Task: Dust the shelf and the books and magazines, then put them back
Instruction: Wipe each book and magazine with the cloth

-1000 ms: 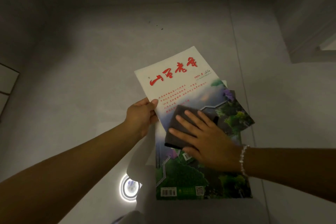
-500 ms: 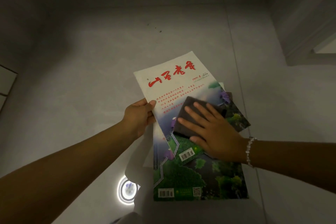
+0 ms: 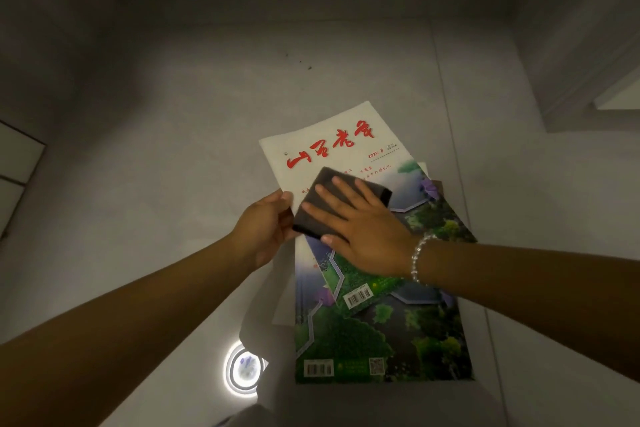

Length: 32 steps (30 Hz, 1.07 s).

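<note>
A magazine (image 3: 332,142) with a white top, red brush lettering and a green landscape picture lies tilted on a second magazine (image 3: 381,340) on the pale floor. My left hand (image 3: 266,229) grips the top magazine's left edge, thumb on the cover. My right hand (image 3: 360,222), fingers straight and spread, presses a folded dark grey cloth (image 3: 313,215) flat on the cover, just under the red title. A beaded bracelet circles my right wrist.
Pale grey floor tiles (image 3: 173,149) surround the magazines. A round bright light reflection (image 3: 242,369) glows on the floor near their bottom left. A white wall corner and door frame (image 3: 575,80) stand at the right, pale panels (image 3: 17,163) at the far left.
My right hand has slid the cloth up and to the left across the cover, from the landscape picture toward the red title. My left hand kept its grip on the edge.
</note>
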Each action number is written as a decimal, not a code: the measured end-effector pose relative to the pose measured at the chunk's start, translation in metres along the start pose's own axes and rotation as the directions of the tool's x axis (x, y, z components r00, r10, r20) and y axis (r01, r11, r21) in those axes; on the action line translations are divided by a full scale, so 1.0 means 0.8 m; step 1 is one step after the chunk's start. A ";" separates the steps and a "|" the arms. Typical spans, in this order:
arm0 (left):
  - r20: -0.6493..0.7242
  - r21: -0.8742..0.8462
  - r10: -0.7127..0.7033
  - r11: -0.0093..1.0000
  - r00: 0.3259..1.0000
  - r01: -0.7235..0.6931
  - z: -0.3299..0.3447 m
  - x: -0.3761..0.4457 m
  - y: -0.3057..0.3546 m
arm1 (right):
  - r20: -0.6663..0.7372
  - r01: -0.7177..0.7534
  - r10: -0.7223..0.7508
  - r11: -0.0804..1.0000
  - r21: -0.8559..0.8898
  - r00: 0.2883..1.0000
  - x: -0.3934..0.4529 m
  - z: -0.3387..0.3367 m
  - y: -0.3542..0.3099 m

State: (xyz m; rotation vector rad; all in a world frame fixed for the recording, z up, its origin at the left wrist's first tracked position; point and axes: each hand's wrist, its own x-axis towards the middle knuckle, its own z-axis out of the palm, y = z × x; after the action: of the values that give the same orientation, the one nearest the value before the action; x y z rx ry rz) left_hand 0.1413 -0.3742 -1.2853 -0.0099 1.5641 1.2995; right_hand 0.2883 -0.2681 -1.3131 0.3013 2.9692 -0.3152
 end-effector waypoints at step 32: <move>0.159 -0.015 0.207 0.978 0.965 -0.207 0.037 -0.056 0.033 | 0.086 -0.227 0.491 0.236 0.945 0.867 -0.006 -0.097 -0.035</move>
State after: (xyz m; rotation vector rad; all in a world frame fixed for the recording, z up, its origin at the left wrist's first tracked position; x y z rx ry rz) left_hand 0.1661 -0.3678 -1.2316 0.2592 1.4576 1.4247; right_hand 0.2780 -0.2783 -1.2317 1.1958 2.3127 -2.0696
